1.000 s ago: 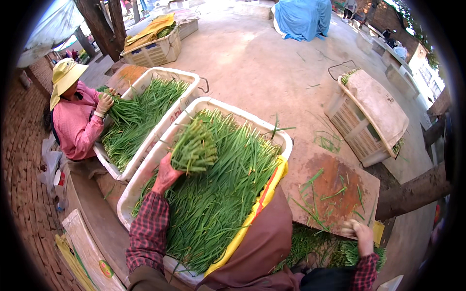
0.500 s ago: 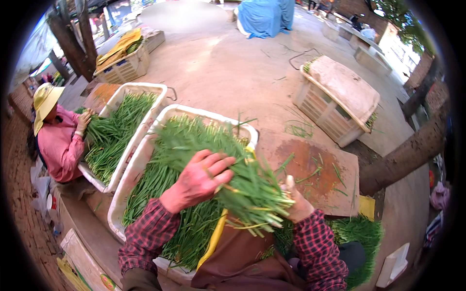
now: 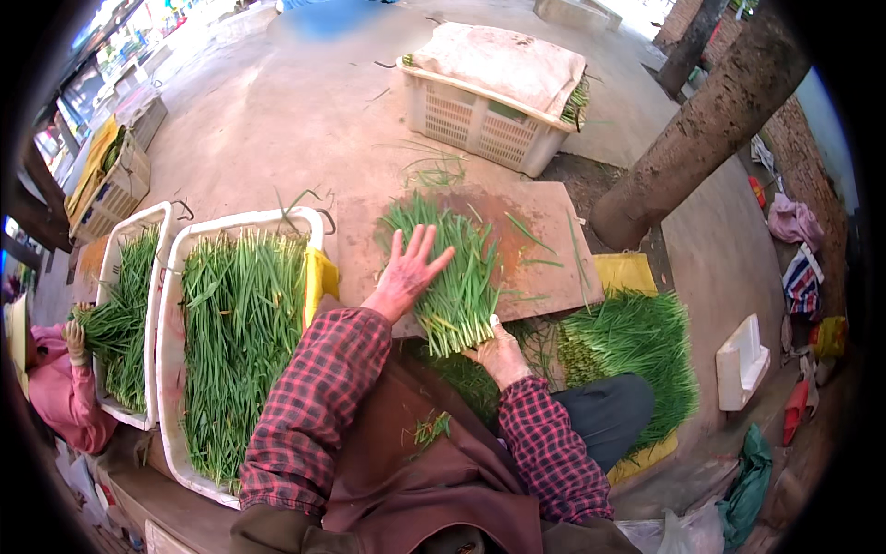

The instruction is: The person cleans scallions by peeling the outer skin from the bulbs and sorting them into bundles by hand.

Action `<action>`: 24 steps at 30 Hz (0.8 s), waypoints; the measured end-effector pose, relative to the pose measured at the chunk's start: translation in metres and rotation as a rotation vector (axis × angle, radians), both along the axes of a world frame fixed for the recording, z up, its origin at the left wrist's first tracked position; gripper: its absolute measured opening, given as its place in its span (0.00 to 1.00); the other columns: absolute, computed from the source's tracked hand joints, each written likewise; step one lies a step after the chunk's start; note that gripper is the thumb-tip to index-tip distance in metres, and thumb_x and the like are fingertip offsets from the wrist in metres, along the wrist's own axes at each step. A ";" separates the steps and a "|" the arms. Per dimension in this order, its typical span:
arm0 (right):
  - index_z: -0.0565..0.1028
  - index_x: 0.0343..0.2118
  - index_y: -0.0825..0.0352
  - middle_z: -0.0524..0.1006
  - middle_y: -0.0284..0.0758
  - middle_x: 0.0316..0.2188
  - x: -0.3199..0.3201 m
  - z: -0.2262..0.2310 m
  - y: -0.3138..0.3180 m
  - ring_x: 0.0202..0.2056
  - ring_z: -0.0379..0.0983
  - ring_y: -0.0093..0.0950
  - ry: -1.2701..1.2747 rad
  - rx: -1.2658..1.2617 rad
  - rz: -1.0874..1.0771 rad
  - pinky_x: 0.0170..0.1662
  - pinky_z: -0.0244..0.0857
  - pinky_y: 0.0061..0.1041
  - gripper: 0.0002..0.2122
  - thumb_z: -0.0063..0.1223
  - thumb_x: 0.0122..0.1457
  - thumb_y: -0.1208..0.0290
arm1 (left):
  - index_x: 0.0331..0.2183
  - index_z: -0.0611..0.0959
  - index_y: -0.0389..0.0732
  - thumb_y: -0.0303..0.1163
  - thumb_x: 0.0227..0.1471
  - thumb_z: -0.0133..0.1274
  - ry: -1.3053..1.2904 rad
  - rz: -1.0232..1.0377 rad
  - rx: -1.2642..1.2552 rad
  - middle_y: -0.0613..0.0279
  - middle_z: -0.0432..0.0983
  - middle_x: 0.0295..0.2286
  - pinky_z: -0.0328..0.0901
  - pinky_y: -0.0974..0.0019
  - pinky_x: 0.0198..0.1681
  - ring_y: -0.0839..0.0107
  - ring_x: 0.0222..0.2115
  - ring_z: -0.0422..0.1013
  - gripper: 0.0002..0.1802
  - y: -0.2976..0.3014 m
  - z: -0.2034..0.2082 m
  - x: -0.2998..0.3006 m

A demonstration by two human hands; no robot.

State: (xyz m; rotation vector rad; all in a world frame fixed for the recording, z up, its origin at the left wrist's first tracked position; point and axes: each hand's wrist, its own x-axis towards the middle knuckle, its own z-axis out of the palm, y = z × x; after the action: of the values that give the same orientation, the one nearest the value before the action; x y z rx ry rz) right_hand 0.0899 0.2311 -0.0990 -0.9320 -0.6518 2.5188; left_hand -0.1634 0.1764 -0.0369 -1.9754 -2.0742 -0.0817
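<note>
A loose bunch of garlic chives [image 3: 452, 286], long green leaves with pale cut ends, lies on a worn brownish board [image 3: 535, 208] in front of me. My left hand [image 3: 407, 275] rests on the bunch's left side, fingers spread and flat. At the pale ends, my right hand [image 3: 499, 356] grips the bunch, thumb on the near side and fingers partly hidden beneath. To the left stands a white plastic crate [image 3: 169, 369] full of chives, a yellow cloth [image 3: 319, 282] over its right rim. On the right, a neat pile of chives [image 3: 637, 355] lies on yellow sheeting.
A co-worker in pink [image 3: 65, 388] handles chives at a second white crate [image 3: 140, 226] on the far left. Beyond the board stands a covered crate [image 3: 489, 115]. A tree trunk [image 3: 692, 129] leans at the right, near a white foam box [image 3: 743, 362].
The bunch has moved from above the full crate to the board on the right. My left hand has spread its fingers on it. The view has turned right.
</note>
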 end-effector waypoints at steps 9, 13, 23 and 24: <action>0.73 0.50 0.67 0.78 0.38 0.44 0.017 0.008 0.009 0.44 0.77 0.36 -0.251 0.245 0.061 0.46 0.75 0.44 0.19 0.51 0.67 0.55 | 0.58 0.65 0.30 0.26 0.46 0.60 -1.118 0.471 0.069 0.38 0.67 0.51 0.67 0.55 0.49 0.49 0.45 0.71 0.38 -0.069 0.011 0.032; 0.74 0.50 0.71 0.79 0.37 0.40 0.007 0.021 0.019 0.40 0.77 0.29 -0.543 0.598 0.236 0.40 0.76 0.29 0.21 0.58 0.63 0.57 | 0.51 0.71 0.25 0.40 0.48 0.68 -1.871 0.769 -0.156 0.52 0.77 0.38 0.71 0.65 0.39 0.66 0.33 0.74 0.38 -0.074 0.033 0.078; 0.72 0.47 0.72 0.80 0.39 0.36 -0.009 0.023 -0.015 0.29 0.81 0.34 -0.337 0.397 0.207 0.31 0.75 0.28 0.15 0.56 0.64 0.67 | 0.45 0.81 0.34 0.26 0.50 0.65 -2.353 0.544 -0.020 0.58 0.82 0.37 0.75 0.64 0.38 0.67 0.35 0.80 0.19 -0.060 -0.031 0.087; 0.72 0.48 0.70 0.80 0.39 0.36 -0.007 0.027 -0.018 0.32 0.82 0.35 -0.369 0.367 0.243 0.31 0.76 0.28 0.12 0.52 0.66 0.70 | 0.45 0.81 0.35 0.25 0.50 0.65 -2.458 0.498 0.003 0.58 0.82 0.37 0.75 0.64 0.38 0.67 0.35 0.80 0.19 -0.061 -0.025 0.089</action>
State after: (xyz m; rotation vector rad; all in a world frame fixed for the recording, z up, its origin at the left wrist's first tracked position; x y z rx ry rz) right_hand 0.0828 0.2126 -0.0721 -1.2453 -1.3613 2.3149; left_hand -0.0743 0.1151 -0.0617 -0.2896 -2.7372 -3.5300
